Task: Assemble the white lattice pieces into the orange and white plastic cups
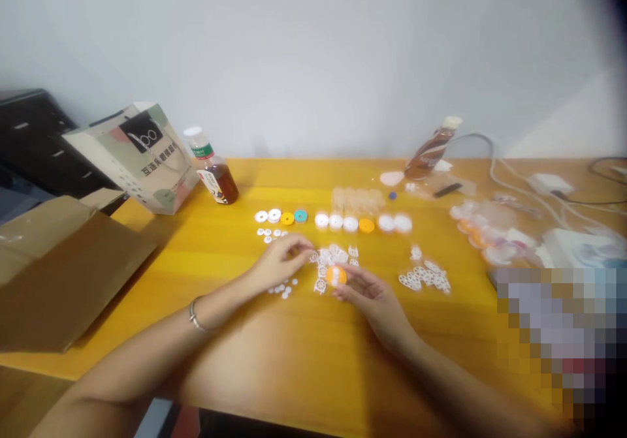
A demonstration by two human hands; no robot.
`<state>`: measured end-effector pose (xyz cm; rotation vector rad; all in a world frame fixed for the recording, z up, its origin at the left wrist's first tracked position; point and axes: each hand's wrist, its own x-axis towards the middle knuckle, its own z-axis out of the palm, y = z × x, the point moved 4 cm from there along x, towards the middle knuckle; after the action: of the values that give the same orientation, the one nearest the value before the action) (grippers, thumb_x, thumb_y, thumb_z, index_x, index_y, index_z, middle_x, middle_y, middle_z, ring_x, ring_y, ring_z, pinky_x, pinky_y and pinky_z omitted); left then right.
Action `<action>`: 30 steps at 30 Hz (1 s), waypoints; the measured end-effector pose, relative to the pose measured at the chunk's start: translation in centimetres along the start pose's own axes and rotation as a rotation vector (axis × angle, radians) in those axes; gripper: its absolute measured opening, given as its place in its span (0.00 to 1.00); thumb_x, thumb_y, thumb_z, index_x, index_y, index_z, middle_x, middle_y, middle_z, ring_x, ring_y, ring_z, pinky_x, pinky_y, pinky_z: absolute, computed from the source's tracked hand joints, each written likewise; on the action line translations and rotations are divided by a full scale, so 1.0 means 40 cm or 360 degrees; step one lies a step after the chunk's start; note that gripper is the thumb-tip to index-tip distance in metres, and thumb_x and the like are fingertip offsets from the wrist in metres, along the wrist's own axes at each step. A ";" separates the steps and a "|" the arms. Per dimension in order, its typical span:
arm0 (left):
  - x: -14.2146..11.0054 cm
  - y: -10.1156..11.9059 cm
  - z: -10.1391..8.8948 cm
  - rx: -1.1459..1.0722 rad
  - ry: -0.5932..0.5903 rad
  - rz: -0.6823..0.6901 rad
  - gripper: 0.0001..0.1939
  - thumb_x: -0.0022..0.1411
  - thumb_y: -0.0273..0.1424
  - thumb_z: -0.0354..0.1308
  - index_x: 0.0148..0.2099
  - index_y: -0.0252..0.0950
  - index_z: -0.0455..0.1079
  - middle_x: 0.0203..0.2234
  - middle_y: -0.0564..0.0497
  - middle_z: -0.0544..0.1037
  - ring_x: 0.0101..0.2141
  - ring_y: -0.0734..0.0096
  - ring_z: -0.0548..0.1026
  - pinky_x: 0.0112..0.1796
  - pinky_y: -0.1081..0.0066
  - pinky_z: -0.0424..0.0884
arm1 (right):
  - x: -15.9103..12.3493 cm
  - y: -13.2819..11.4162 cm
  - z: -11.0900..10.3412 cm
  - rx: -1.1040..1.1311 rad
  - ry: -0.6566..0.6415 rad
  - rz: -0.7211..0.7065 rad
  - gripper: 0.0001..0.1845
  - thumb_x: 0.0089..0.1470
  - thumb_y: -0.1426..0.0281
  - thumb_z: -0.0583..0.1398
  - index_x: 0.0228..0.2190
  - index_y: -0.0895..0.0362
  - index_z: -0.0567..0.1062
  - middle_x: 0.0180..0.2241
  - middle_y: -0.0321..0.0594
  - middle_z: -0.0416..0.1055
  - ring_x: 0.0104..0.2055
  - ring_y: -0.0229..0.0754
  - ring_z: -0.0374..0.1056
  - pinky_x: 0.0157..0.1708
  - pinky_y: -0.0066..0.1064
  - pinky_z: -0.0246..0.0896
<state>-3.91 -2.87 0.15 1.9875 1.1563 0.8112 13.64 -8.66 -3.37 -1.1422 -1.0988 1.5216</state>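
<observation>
Your right hand (381, 304) has its grip pinched on the edge of that orange disc (341, 276), right by the white plastic pieces (334, 254). Left hand (280, 262)'s at their other side, fingers curled toward the thumb; can't tell if that grip's closed on anything.

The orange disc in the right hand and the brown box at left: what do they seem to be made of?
Orange disc: probably plastic, judging by its bright rim colour; blur hides its finish.
Brown box: likely cardboard, matte, shown by its plain folded flaps.
</observation>
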 end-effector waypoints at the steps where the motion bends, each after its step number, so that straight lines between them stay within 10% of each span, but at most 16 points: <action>1: 0.028 -0.001 -0.004 0.0115 0.0018 0.0079 0.09 0.58 0.32 0.51 0.39 0.35 0.68 0.32 0.50 0.74 0.33 0.72 0.71 0.34 0.72 0.66 | 0.001 -0.001 -0.002 0.0013 0.0016 0.0005 0.18 0.43 0.67 0.64 0.40 0.51 0.72 0.27 0.33 0.72 0.29 0.36 0.69 0.38 0.34 0.66; 8: 0.198 -0.025 0.024 0.0758 -0.0040 0.0318 0.09 0.58 0.28 0.50 0.41 0.33 0.68 0.37 0.46 0.71 0.42 0.64 0.67 0.44 0.65 0.63 | 0.002 -0.003 -0.010 0.0011 0.0090 0.0034 0.21 0.40 0.67 0.65 0.40 0.52 0.72 0.30 0.33 0.71 0.30 0.34 0.68 0.39 0.32 0.64; 16: 0.202 -0.048 0.046 0.0872 -0.0036 0.0258 0.09 0.56 0.27 0.51 0.40 0.34 0.68 0.36 0.46 0.70 0.40 0.62 0.67 0.42 0.62 0.63 | 0.000 -0.002 -0.010 -0.0026 0.0101 0.0011 0.21 0.39 0.67 0.65 0.40 0.52 0.72 0.33 0.36 0.71 0.32 0.35 0.67 0.40 0.32 0.64; 30: 0.176 -0.053 0.022 0.0057 -0.0090 0.0100 0.12 0.55 0.31 0.53 0.42 0.33 0.68 0.34 0.48 0.73 0.33 0.72 0.70 0.36 0.69 0.66 | 0.010 0.004 -0.019 -0.0048 0.0113 -0.0018 0.21 0.40 0.66 0.65 0.40 0.53 0.72 0.34 0.37 0.72 0.34 0.37 0.68 0.41 0.34 0.64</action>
<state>-1.32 4.02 -0.86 2.0719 1.0881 0.7660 14.29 -8.21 -3.70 -1.2000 -1.0816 1.4492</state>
